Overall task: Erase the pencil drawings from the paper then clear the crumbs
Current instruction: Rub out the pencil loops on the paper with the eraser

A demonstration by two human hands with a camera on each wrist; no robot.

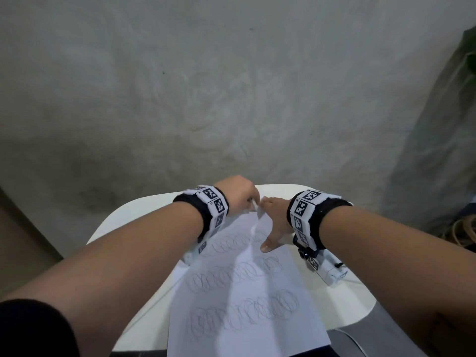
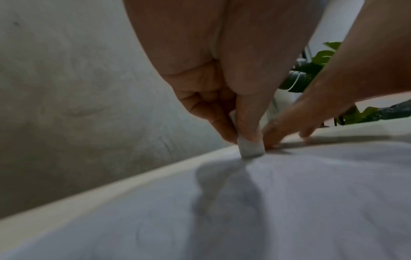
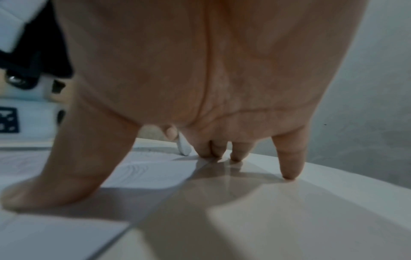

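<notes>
Two bare forearms reach across a white table toward its far edge, each wrist wrapped in a band of black-and-white coded squares; no readable writing. White paper with rows of pencil loops lies between them, its near edge cut off. Left hand pinches a white eraser against the paper's far end. Right hand presses down with spread, straight fingers beside it

The white sheet of pencil-scribbled paper lies on the white rounded table, reaching from its near edge toward its far edge.
</notes>
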